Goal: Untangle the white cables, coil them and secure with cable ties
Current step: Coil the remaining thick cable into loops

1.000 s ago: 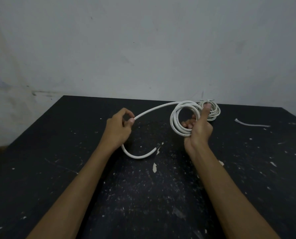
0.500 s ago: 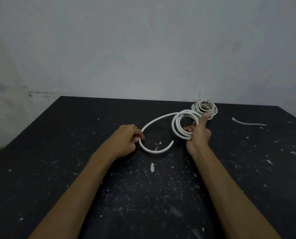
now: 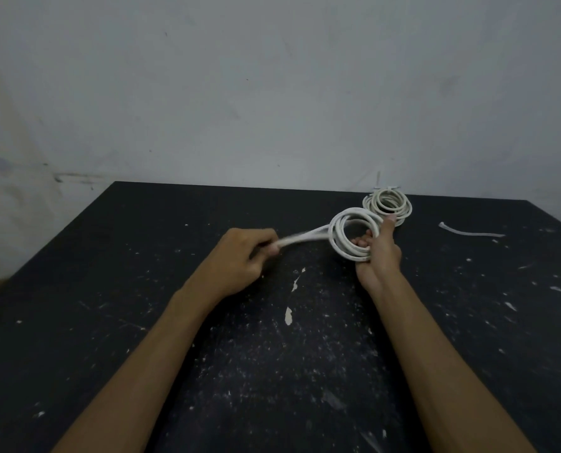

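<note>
One coil lies tied on the surface. Right hand fingers grip the second coil; left hand pinches its tail. Loose cable tie waits unused.

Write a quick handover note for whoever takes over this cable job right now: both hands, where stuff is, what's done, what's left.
Left hand: pinches the free tail of the white cable, pulled toward the coil.
Right hand: grips the half-wound coil, held upright, thumb on its rim.
Finished coil lies flat near the far edge of the black table; it seems already tied.
Loose cable tie lies on the table, right of both coils.
Done: one coil.
Left: wind in the tail, then tie this coil with the loose cable tie.
</note>
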